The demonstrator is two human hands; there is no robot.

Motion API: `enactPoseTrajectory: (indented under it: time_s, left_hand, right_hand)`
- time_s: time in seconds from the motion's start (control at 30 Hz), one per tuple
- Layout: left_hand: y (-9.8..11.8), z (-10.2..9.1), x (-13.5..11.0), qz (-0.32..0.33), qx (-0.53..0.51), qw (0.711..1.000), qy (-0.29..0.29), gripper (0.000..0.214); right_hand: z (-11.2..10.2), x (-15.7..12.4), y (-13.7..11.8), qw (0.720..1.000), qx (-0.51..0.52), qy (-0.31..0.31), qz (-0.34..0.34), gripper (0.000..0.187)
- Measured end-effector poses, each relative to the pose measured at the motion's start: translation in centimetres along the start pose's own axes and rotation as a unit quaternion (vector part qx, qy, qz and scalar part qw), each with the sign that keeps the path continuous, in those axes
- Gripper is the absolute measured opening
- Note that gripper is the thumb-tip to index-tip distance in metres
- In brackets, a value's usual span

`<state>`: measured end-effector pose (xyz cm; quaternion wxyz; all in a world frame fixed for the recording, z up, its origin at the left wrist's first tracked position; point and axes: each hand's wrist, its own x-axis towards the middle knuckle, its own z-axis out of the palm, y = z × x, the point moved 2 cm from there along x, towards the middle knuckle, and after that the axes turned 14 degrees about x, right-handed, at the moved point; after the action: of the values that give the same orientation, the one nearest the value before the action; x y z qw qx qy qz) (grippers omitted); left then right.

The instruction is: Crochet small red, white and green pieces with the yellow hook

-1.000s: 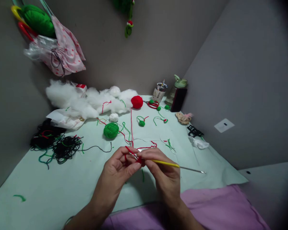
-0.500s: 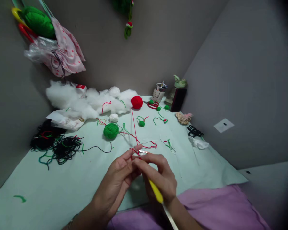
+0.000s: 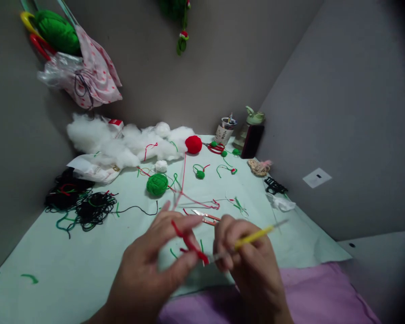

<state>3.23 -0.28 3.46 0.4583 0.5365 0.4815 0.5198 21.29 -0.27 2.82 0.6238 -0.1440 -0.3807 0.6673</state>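
My left hand (image 3: 151,261) pinches a small red crochet piece (image 3: 202,255) between thumb and fingers, with red yarn (image 3: 184,236) looped over the index finger. In my right hand (image 3: 246,256) is a crochet hook with a yellow handle (image 3: 254,237); its metal tip points left and meets the red piece, blurred by motion. The red strand runs up from my left hand to a red yarn ball (image 3: 193,144) at the back. Just beyond my hands lie thread snips (image 3: 205,217) with orange handles.
A green yarn ball (image 3: 157,185) lies left of centre. Black yarn (image 3: 94,210) is heaped at the left, white stuffing (image 3: 131,146) along the back. Red-handled scissors (image 3: 216,148), a pen cup (image 3: 225,131), a bottle (image 3: 254,116) and a dark phone (image 3: 253,141) stand or lie at back right.
My hands have moved apart and closer to me. The hook has swung from pointing away to lying nearly sideways, tip to the left. The snips now show more fully.
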Motion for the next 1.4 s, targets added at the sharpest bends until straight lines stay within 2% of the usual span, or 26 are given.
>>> enactPoseTrajectory:
  time_s: [0.07, 0.1, 0.13, 0.23, 0.3, 0.33, 0.43, 0.53, 0.7, 0.73, 0.8, 0.83, 0.87, 0.9, 0.93, 0.97, 1.0, 1.03, 1.07, 1.1, 1.17, 1.23, 1.27, 1.33, 1.4]
  left_hand:
    - [1.4, -0.6, -0.8, 0.136, 0.073, 0.988, 0.006, 0.018]
    - [1.9, -0.7, -1.1, 0.158, 0.080, 0.984, 0.005, 0.022]
    - [2.1, -0.8, -1.2, 0.141, 0.069, 0.988, 0.003, 0.026]
    - [1.7, -0.3, -0.7, -0.042, -0.030, 0.999, -0.012, 0.044]
    - [0.8, 0.3, -0.2, -0.140, -0.108, 0.983, -0.042, 0.050]
    - [0.4, 0.5, 0.1, -0.165, -0.141, 0.974, -0.061, 0.053]
    - [-0.7, 0.6, 0.7, -0.189, -0.198, 0.956, -0.106, 0.061]
    - [-1.4, 0.3, 0.9, -0.202, -0.222, 0.946, -0.119, 0.063]
    - [-1.8, 0.3, 0.8, -0.241, -0.285, 0.917, -0.142, 0.049]
    - [-2.0, 0.4, 0.8, -0.243, -0.285, 0.917, -0.138, 0.047]
    - [-2.3, 0.6, 0.8, -0.219, -0.238, 0.940, -0.104, 0.043]
    - [-2.5, 0.7, 0.8, -0.195, -0.190, 0.960, -0.072, 0.043]
    - [-2.7, 0.7, 0.8, -0.166, -0.134, 0.976, -0.033, 0.042]
    - [-2.9, 0.7, 0.8, -0.140, -0.081, 0.987, 0.003, 0.043]
    - [-3.1, 0.8, 0.8, -0.125, -0.047, 0.991, 0.027, 0.046]
    - [-3.3, 1.0, 0.8, -0.123, -0.039, 0.991, 0.032, 0.051]
    - [-3.5, 1.2, 0.8, -0.133, -0.055, 0.989, 0.018, 0.056]
    - [-3.6, 1.5, 0.9, -0.150, -0.088, 0.985, -0.008, 0.060]
    - [-3.6, 1.7, 0.9, -0.166, -0.125, 0.977, -0.039, 0.062]
    - [-3.5, 1.9, 1.0, -0.179, -0.157, 0.969, -0.065, 0.061]
    - [-3.1, 2.0, 1.1, -0.194, -0.192, 0.957, -0.096, 0.054]
    - [-2.6, 1.9, 1.3, -0.205, -0.206, 0.951, -0.103, 0.047]
    - [-2.5, 1.7, 1.3, -0.210, -0.209, 0.949, -0.105, 0.045]
    - [-2.4, 1.5, 1.3, -0.213, -0.205, 0.950, -0.100, 0.042]
    - [-2.6, 1.3, 1.2, -0.196, -0.182, 0.961, -0.074, 0.040]
  right_hand:
    - [0.8, -0.8, -0.8, 0.996, 0.001, -0.079, 0.030, 0.011]
    - [1.0, -1.1, -1.0, 0.994, -0.008, -0.102, 0.038, 0.011]
    - [1.2, -1.1, -1.1, 0.994, -0.017, -0.106, 0.037, 0.012]
    - [0.9, -0.2, -0.4, 0.996, -0.048, -0.070, -0.001, 0.013]
    - [0.4, 0.7, 0.4, 0.995, -0.089, -0.041, -0.033, 0.012]
    - [0.1, 1.0, 0.9, 0.992, -0.111, -0.028, -0.047, 0.012]
    - [-0.6, 1.3, 1.7, 0.985, -0.157, -0.008, -0.077, 0.013]
    - [-1.1, 1.2, 1.8, 0.982, -0.163, 0.007, -0.091, 0.014]
    - [-1.4, 1.5, 1.4, 0.994, -0.093, 0.044, -0.046, 0.014]
    - [-1.4, 1.5, 1.4, 0.995, -0.080, 0.050, -0.036, 0.015]
    - [-1.2, 1.6, 1.5, 0.993, -0.106, 0.040, -0.041, 0.017]
    - [-1.1, 1.5, 1.7, 0.984, -0.162, 0.027, -0.061, 0.016]
    - [-0.9, 1.3, 1.8, 0.965, -0.245, 0.008, -0.096, 0.014]
    - [-0.7, 1.1, 2.0, 0.929, -0.340, -0.011, -0.144, 0.016]
    - [-0.5, 0.8, 2.2, 0.882, -0.426, -0.030, -0.198, 0.024]
    - [-0.3, 0.6, 2.4, 0.835, -0.488, -0.044, -0.248, 0.035]
    - [-0.1, 0.4, 2.6, 0.804, -0.518, -0.047, -0.287, 0.043]
    - [-0.1, 0.3, 2.7, 0.796, -0.520, -0.044, -0.308, 0.046]
    - [-0.1, 0.3, 2.7, 0.810, -0.501, -0.034, -0.304, 0.044]
    - [-0.2, 0.5, 2.7, 0.839, -0.465, -0.017, -0.281, 0.038]
    - [-0.7, 1.0, 2.4, 0.909, -0.363, 0.013, -0.204, 0.022]
    - [-1.2, 1.5, 2.0, 0.960, -0.249, 0.026, -0.121, 0.014]
    - [-1.4, 1.7, 1.8, 0.974, -0.206, 0.028, -0.090, 0.016]
    - [-1.6, 1.6, 1.5, 0.982, -0.178, 0.021, -0.057, 0.018]
    - [-1.4, 1.3, 1.2, 0.967, -0.242, -0.006, -0.083, 0.019]
